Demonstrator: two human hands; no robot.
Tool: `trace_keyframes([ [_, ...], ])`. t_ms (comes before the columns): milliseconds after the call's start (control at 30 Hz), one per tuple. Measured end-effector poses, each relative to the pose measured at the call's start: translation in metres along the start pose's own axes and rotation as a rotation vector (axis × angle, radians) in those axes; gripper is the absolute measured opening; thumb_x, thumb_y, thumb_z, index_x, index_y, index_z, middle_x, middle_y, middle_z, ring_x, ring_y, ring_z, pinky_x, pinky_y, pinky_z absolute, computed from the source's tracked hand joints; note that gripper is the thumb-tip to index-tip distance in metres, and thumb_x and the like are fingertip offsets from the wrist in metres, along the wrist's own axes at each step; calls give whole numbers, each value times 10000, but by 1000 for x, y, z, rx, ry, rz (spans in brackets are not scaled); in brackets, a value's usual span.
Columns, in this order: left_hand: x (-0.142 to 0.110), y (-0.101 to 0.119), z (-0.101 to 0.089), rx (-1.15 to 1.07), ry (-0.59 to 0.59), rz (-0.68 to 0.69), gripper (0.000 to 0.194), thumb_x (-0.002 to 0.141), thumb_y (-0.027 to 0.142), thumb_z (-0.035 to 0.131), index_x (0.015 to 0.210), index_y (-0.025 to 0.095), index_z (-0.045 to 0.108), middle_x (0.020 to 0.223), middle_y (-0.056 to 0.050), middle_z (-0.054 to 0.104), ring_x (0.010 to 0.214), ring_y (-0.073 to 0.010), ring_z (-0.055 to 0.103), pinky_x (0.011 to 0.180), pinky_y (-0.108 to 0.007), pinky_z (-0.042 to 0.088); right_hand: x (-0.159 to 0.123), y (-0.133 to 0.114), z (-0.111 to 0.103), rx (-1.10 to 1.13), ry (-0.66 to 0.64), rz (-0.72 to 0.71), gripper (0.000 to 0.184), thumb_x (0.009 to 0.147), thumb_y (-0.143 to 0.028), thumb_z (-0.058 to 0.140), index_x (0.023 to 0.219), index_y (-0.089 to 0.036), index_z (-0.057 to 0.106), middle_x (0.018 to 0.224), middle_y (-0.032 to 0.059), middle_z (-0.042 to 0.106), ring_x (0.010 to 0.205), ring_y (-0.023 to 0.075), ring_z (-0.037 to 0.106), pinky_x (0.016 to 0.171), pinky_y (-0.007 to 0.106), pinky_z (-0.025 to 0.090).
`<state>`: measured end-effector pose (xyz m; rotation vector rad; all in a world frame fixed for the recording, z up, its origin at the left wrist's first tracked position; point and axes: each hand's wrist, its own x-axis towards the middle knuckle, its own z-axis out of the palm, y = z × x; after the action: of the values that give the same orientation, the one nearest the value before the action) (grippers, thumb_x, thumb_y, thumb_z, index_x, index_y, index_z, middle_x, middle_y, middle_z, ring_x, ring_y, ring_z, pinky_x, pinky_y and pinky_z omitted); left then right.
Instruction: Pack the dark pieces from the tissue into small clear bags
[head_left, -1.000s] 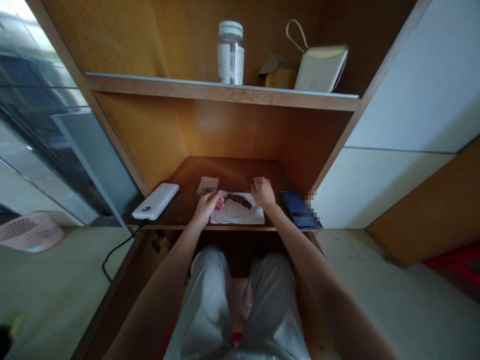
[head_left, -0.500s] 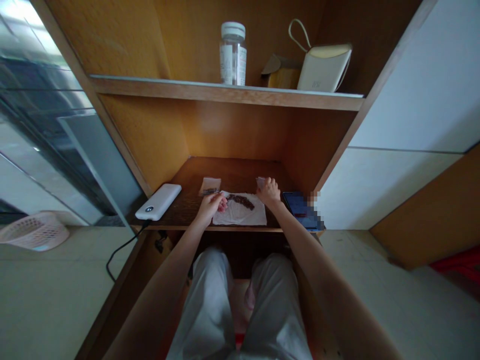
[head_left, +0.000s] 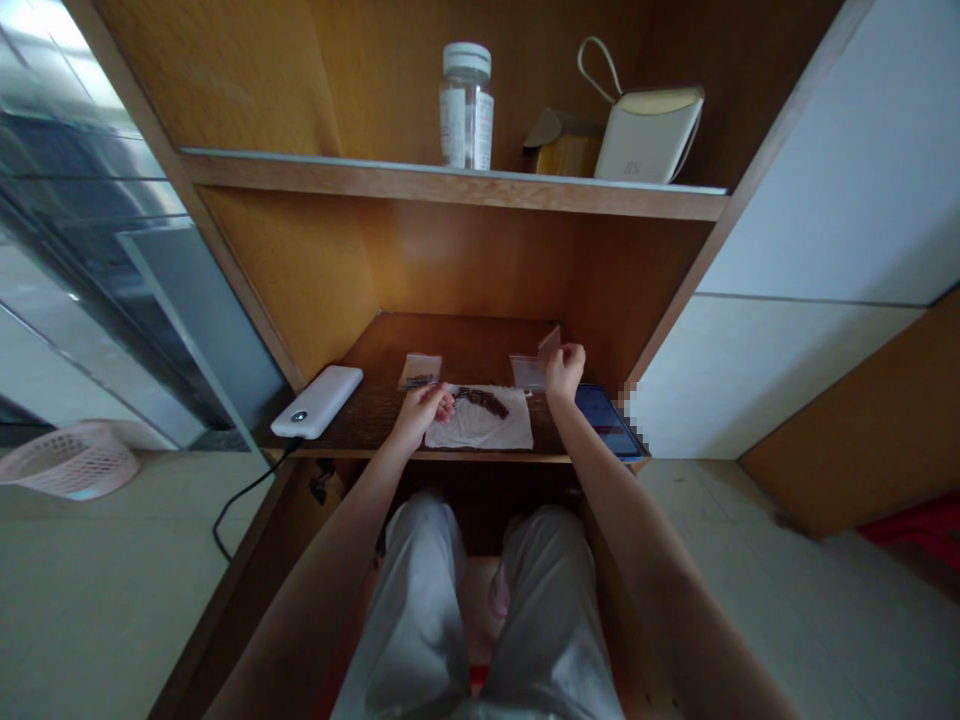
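A white tissue (head_left: 480, 432) lies at the shelf's front edge, bearing a curved heap of small dark brown pieces (head_left: 486, 402). At the tissue's left edge rests my left hand (head_left: 424, 408), its fingers curled closed; what they hold, if anything, is hidden. Just beyond it lies a small clear zip bag (head_left: 421, 368) with thin dark pieces inside. My right hand (head_left: 565, 372) is raised to the right of the tissue, pinching a small clear plastic bag (head_left: 550, 343). Another clear bag (head_left: 527, 372) lies flat on the shelf beside that hand.
A white power bank (head_left: 317, 402) with a black cable lies at the left. A phone (head_left: 607, 420) lies right of my right forearm. On the upper shelf (head_left: 450, 183) stand a clear bottle (head_left: 466, 110), a small box (head_left: 566, 148) and a white device with a strap (head_left: 649, 136).
My right hand has lifted a clear bag up and to the right, and another bag now shows flat where the hand was. My left hand stays nearly still.
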<state>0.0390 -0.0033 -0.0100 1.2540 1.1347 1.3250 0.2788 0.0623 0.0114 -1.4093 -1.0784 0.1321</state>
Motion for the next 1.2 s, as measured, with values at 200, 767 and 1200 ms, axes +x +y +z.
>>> trace_keyframes([
  [200,0,0,0,-6,1,8,381,710,502,611,619,134,578,505,-30,588,391,-102,516,389,-209,398,-37,-28,0,474,-83,5,159,847,-348,384,892,-207,442,812,27,532,705,138,523,671,276,446],
  [767,0,7,2,-78,33,62,347,723,461,609,623,129,594,520,-32,595,462,-122,555,480,-235,428,-101,-36,-2,295,-471,-266,144,799,-278,515,670,-213,523,756,32,643,763,171,597,744,307,466],
  [1200,0,36,26,-507,1,23,193,771,302,570,648,156,539,595,-4,553,526,-94,523,580,-251,458,-98,-48,-10,360,-570,-399,138,814,-233,535,695,-214,604,1130,60,649,1058,192,577,935,375,414],
])
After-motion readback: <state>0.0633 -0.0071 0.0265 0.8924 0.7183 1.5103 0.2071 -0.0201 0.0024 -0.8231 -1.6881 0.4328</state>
